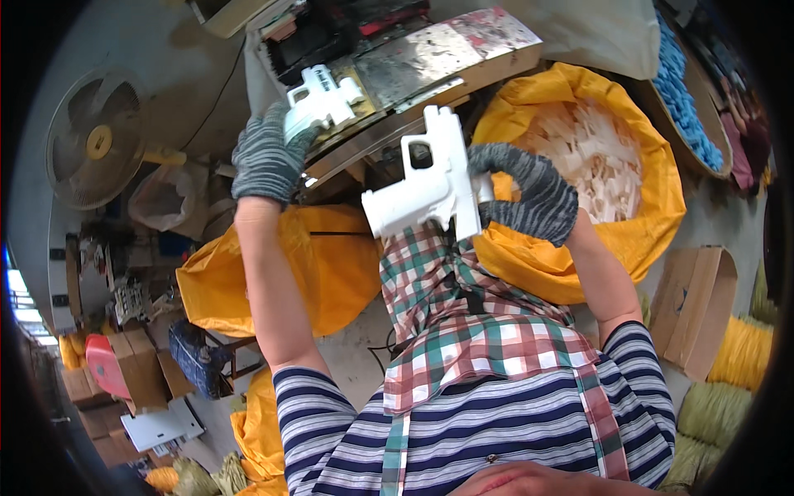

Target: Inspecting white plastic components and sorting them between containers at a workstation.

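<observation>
My right hand, in a grey knitted glove, is closed on a white plastic toy pistol, gripping it by its right side in front of my apron. My left hand, gloved alike, is at the edge of the work machine. Its fingers close round the lower end of a second white toy pistol, which bears dark print and lies on the machine's fixture. Part of that pistol's grip is hidden by the glove.
A yellow sack full of pale white plastic pieces stands at right. Another yellow sack is below my left forearm. A standing fan is at far left, a carton at right. Blue bundled material lies at the upper right.
</observation>
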`<state>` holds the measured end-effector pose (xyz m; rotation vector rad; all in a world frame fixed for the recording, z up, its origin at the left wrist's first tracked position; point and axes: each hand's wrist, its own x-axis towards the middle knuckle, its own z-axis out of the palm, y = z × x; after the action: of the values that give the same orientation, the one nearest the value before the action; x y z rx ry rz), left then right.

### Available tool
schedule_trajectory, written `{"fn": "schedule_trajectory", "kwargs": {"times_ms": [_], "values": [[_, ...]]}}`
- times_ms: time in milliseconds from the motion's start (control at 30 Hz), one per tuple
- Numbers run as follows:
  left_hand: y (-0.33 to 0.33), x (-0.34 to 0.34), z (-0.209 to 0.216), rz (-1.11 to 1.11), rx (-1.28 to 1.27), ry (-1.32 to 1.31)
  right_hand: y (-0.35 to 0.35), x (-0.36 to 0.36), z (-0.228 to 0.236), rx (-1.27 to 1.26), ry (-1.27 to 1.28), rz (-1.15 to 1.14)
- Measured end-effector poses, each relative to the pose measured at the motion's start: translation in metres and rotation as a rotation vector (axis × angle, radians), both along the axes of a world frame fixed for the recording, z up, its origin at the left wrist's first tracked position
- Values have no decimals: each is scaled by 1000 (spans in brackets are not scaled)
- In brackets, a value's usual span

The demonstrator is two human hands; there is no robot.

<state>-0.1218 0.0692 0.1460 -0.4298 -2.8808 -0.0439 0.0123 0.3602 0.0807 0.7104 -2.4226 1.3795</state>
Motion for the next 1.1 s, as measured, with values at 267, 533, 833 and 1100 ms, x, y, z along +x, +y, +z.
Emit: {"fn": "schedule_trajectory", "kwargs": {"times_ms": [267,533,833,1100], "values": [[-68,93,-74,208,226,466,-33,-96,21,95,72,126],[-159,159,-106,638,-109,15,-69,-180,8,444,444,92],[-123,139,-140,333,430,-146,117,-59,-105,507,-137,-637],[-92,143,-137,333,498,-221,342,1,-165,887,-417,-1503]]}}
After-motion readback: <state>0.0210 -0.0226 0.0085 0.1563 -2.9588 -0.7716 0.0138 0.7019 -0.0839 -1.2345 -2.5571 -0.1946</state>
